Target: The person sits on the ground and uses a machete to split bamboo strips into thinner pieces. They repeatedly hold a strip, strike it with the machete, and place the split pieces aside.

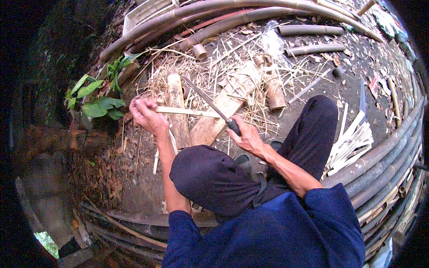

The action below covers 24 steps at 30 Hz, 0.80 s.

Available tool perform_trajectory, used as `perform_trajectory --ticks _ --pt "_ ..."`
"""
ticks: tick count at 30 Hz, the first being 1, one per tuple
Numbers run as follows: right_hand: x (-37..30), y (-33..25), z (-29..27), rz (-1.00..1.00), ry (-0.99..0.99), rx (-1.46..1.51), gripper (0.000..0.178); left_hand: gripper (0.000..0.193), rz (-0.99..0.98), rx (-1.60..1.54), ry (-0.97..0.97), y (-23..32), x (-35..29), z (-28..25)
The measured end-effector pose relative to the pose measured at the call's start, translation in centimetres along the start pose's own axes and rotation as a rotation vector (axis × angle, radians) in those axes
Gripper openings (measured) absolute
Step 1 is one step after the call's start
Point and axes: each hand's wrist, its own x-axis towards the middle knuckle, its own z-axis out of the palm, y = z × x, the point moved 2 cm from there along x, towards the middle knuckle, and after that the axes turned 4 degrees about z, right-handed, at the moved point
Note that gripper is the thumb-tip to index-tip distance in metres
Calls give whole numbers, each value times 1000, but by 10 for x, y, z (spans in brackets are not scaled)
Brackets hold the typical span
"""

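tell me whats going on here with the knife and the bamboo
A person crouches on littered ground. Their left hand holds a thin bamboo strip level, while the right hand grips a long knife whose blade crosses the strip. A wooden block stands beneath. Cut slats lie stacked at right.

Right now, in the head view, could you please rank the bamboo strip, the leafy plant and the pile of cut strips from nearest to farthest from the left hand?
1. Bamboo strip: held in the left hand.
2. Leafy plant: just to its left.
3. Pile of cut strips: far right, beyond the knee.
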Motion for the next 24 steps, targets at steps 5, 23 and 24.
perform_trajectory --ticks 5,23,24 --pt "3 -42 36 84 -152 233 37 22 99 94 170 11 -20 -3" --pt "14 -26 63 101 -263 13 43 34 191 460 256 36 -71 22" --pt "25 25 68 235 -177 72 43 34 181 449 251 37 -65 29"
